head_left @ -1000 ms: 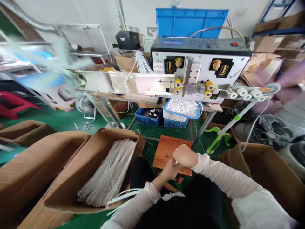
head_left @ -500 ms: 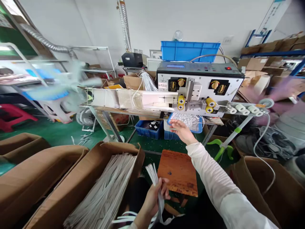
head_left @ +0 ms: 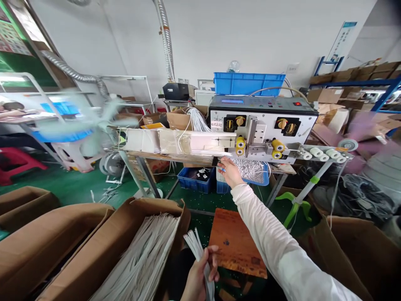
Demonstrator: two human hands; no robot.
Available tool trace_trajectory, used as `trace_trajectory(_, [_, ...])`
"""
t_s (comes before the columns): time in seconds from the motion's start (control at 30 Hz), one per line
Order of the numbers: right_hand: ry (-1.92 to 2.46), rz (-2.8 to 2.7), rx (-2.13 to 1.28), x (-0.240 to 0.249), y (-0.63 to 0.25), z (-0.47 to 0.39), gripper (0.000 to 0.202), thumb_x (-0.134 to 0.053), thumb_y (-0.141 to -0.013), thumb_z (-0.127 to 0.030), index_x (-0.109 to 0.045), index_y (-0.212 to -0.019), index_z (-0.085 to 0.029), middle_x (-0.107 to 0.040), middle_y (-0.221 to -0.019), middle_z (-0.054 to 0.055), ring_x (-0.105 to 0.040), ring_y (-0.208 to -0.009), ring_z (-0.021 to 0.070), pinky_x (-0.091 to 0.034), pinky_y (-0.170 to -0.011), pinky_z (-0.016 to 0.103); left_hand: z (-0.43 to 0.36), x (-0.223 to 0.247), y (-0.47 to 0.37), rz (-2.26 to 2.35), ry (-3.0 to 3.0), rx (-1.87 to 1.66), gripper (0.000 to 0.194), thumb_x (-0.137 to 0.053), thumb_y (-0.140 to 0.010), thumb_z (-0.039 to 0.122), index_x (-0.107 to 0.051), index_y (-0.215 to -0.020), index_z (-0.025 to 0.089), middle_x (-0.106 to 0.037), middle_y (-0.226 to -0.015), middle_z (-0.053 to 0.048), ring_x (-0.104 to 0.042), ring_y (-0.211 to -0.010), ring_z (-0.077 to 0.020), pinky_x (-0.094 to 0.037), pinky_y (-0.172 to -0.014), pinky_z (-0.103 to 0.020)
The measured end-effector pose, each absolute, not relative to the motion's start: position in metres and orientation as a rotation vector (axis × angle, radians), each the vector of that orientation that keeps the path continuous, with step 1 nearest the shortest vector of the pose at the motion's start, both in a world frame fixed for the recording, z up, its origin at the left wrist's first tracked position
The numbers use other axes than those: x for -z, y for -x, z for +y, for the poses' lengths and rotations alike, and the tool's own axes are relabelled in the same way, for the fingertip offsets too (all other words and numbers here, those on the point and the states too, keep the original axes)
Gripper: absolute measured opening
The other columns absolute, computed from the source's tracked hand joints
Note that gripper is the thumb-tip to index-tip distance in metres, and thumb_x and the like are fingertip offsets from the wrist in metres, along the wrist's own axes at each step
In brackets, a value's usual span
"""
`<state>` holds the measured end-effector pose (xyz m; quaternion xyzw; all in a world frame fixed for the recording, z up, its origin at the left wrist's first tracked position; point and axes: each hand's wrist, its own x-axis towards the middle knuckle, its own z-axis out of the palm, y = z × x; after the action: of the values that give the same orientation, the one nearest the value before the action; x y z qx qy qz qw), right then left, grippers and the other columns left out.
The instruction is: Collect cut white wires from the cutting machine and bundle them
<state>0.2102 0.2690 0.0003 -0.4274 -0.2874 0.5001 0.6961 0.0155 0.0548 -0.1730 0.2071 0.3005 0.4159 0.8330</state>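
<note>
My left hand (head_left: 202, 271), low in the middle, is closed round a bundle of flat white wires (head_left: 194, 244) whose ends stick up above the fingers. My right hand (head_left: 231, 172) reaches forward to the bench's front edge, just below the left yellow rollers of a wire cutting machine (head_left: 263, 129). Its fingers look parted, and no wire shows clearly in them. Close above the fingertips, white wires lie along the pale output trough (head_left: 206, 142). Behind the wrist is a blue tray (head_left: 260, 177) of small white scraps.
A cardboard box (head_left: 94, 246) full of long white wires stands at left. A wooden stool (head_left: 238, 242) is in front of me. An open carton (head_left: 360, 246) sits at right, near a green-footed stand (head_left: 302, 196). A blurred fan (head_left: 90, 115) is at far left.
My right hand has moved up and slightly left, from over the scrap tray to the trough's edge. The left hand, still holding the wires, sits slightly lower in view. The camera view has tilted up.
</note>
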Motion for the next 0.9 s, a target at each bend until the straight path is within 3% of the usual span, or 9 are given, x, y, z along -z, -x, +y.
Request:
trace_trajectory(0.13, [0.981, -0.639, -1.097, 0.001, -0.207, 0.277, 0.037, -0.071, -0.072, -0.043, -0.053, -0.098, -0.024, -0.062, -0.109, 0.003, -0.062, -0.094, 0.0157, -0.05, -0.068, 0.024, 0.052, 0.166, -0.015, 0.701, -0.442, -0.879, 0.052, -0.08, -0.072, 0.06, -0.073, -0.099, 0.016, -0.055, -0.067, 0.003, -0.026, -0.042, -0.0023, -0.053, -0.063, -0.031])
trace_trajectory(0.27, [0.967, -0.596, -1.094, 0.002, -0.205, 0.283, 0.036, -0.071, -0.071, -0.043, -0.051, -0.094, -0.024, -0.061, -0.108, 0.003, -0.062, -0.091, 0.0153, -0.05, -0.066, 0.024, 0.054, 0.166, -0.014, 0.722, -0.428, -0.86, 0.044, -0.082, -0.07, 0.058, -0.077, -0.095, 0.021, -0.058, -0.068, 0.002, -0.025, -0.041, -0.0022, -0.056, -0.082, -0.041])
trace_trajectory(0.43, [0.948, -0.549, -1.062, 0.001, -0.202, 0.29, 0.034, -0.069, -0.071, -0.042, -0.047, -0.09, -0.025, -0.061, -0.102, 0.002, -0.062, -0.091, 0.0157, -0.05, -0.066, 0.024, 0.057, 0.172, -0.013, 0.735, -0.39, -0.864, 0.04, -0.084, -0.065, 0.059, -0.078, -0.089, 0.027, -0.058, -0.067, 0.001, -0.028, -0.042, -0.0045, -0.055, -0.066, -0.035])
trace_trajectory(0.6, [0.954, -0.535, -1.03, -0.001, -0.2, 0.298, 0.029, -0.065, -0.073, -0.041, -0.046, -0.088, -0.026, -0.061, -0.104, 0.002, -0.062, -0.093, 0.0159, -0.05, -0.066, 0.024, 0.056, 0.175, -0.016, 0.748, -0.358, -0.904, 0.037, -0.085, -0.064, 0.057, -0.077, -0.085, 0.028, -0.057, -0.064, 0.0, -0.035, -0.043, -0.0074, -0.052, -0.06, -0.033])
trace_trajectory(0.77, [0.984, -0.532, -0.998, -0.003, -0.2, 0.307, 0.028, -0.062, -0.075, -0.044, -0.045, -0.089, -0.027, -0.061, -0.102, 0.002, -0.061, -0.092, 0.0174, -0.05, -0.068, 0.027, 0.056, 0.177, -0.016, 0.726, -0.339, -0.907, 0.039, -0.084, -0.066, 0.055, -0.076, -0.089, 0.024, -0.058, -0.064, -0.001, -0.037, -0.044, -0.0086, -0.051, -0.06, -0.034])
trace_trajectory(0.9, [1.008, -0.517, -0.97, -0.004, -0.198, 0.313, 0.029, -0.059, -0.077, -0.046, -0.047, -0.095, -0.027, -0.061, -0.112, 0.003, -0.06, -0.097, 0.0175, -0.049, -0.07, 0.027, 0.055, 0.175, -0.013, 0.697, -0.354, -0.912, 0.044, -0.084, -0.068, 0.055, -0.077, -0.093, 0.02, -0.058, -0.066, -0.001, -0.038, -0.046, -0.0077, -0.05, -0.063, -0.033])
